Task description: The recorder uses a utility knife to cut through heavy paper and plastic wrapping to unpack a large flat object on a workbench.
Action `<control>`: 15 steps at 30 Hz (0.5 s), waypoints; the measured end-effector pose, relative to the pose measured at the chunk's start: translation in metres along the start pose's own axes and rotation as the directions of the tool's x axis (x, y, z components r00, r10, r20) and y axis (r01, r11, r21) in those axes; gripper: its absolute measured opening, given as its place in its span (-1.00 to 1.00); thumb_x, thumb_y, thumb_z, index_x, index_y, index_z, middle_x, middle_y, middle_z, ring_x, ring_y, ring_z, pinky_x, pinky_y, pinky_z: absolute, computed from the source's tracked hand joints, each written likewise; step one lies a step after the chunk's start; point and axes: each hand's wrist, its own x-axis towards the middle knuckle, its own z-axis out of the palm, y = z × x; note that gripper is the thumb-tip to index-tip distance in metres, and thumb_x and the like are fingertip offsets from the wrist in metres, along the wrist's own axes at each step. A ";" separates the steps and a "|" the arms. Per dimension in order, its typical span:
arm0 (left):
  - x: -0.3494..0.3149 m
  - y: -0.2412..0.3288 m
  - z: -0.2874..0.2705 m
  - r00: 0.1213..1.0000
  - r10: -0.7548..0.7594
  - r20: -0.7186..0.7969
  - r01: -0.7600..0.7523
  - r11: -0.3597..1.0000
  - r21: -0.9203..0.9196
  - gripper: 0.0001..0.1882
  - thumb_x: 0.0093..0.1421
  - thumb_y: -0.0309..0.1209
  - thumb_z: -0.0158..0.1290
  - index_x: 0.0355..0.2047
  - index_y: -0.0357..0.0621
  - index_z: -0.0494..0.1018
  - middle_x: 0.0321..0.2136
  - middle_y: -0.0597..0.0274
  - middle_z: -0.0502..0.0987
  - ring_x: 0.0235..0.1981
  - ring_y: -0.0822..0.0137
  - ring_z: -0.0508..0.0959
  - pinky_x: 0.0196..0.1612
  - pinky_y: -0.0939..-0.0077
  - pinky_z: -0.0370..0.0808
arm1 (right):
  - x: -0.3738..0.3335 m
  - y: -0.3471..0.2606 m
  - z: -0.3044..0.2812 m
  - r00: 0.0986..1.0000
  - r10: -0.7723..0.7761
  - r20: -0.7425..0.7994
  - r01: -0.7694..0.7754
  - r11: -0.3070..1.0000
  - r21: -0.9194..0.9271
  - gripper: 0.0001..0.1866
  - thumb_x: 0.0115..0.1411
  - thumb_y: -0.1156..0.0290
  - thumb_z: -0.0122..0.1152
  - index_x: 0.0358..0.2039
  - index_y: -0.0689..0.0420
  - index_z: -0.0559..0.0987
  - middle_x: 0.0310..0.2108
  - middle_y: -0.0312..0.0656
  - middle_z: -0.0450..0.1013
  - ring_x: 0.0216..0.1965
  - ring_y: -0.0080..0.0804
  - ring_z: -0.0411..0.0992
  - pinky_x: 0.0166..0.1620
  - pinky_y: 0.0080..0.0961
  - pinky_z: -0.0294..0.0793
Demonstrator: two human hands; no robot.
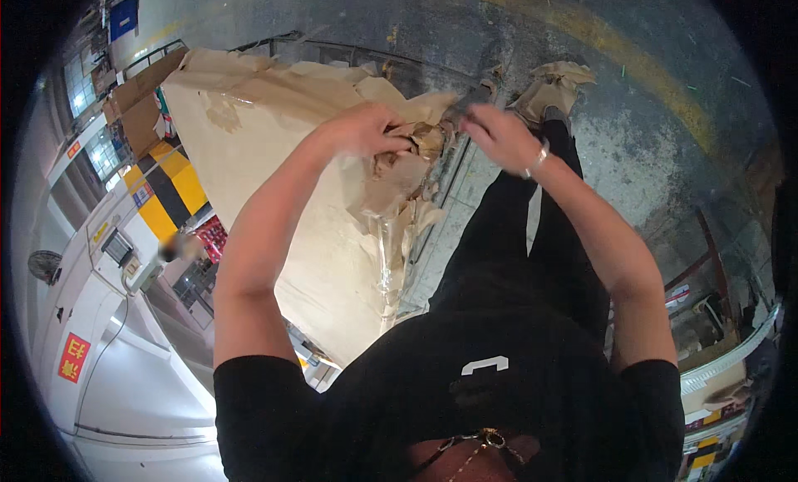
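A large flat surface covered in brown wrapping paper (266,166) lies in front of me to the left. Its right edge has torn, crumpled paper (426,140) with shiny clear tape (385,266) running down nearer to me. My left hand (366,131) is at that crumpled edge, thumb and fingers closed on the paper. Just right of the edge is my right hand (501,139), a bracelet on its wrist. Motion smears its fingers, so I cannot see whether they hold anything. A greyish strip (470,101) shows beside its fingertips.
Loose brown paper (553,85) lies on the worn concrete floor (640,158) by my feet. Dark metal rails (453,183) run along and beyond the wrapped surface. Open cardboard boxes (137,104), a yellow-and-black block (170,191) and white machinery (133,341) stand at the left.
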 end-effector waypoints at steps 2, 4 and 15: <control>0.005 0.015 0.000 0.998 0.029 -0.055 -0.022 0.991 0.129 -0.81 0.00 -0.33 0.06 -0.47 -0.21 0.44 -0.47 0.00 0.52 -0.38 0.01 0.51 -0.35 0.22 0.42 | -0.023 -0.019 -0.001 0.998 -0.059 -0.011 0.057 0.989 -0.138 -0.87 0.09 0.40 0.03 -0.35 0.15 0.38 -0.48 -0.10 0.37 -0.40 -0.11 0.40 -0.38 -0.33 0.40; 0.007 0.017 0.006 0.992 0.066 -0.110 -0.035 0.964 0.264 -0.86 -0.03 -0.37 0.06 -0.48 -0.19 0.45 -0.49 0.02 0.52 -0.40 0.03 0.52 -0.37 0.23 0.43 | -0.027 -0.028 -0.005 0.992 -0.122 -0.019 0.111 0.955 -0.276 -0.89 0.09 0.43 -0.01 -0.35 0.14 0.38 -0.51 -0.11 0.35 -0.40 -0.08 0.39 -0.38 -0.29 0.40; 0.005 0.013 0.038 0.832 -0.031 -0.555 0.084 0.994 0.070 -0.83 -0.11 -0.46 0.02 -0.43 -0.06 0.46 -0.49 0.06 0.52 -0.39 0.02 0.52 -0.35 0.18 0.45 | 0.000 -0.065 0.012 0.957 -0.030 0.289 0.175 0.853 -0.491 -0.82 0.05 0.40 -0.06 -0.33 0.18 0.38 -0.52 -0.09 0.43 -0.46 -0.17 0.47 -0.46 -0.27 0.44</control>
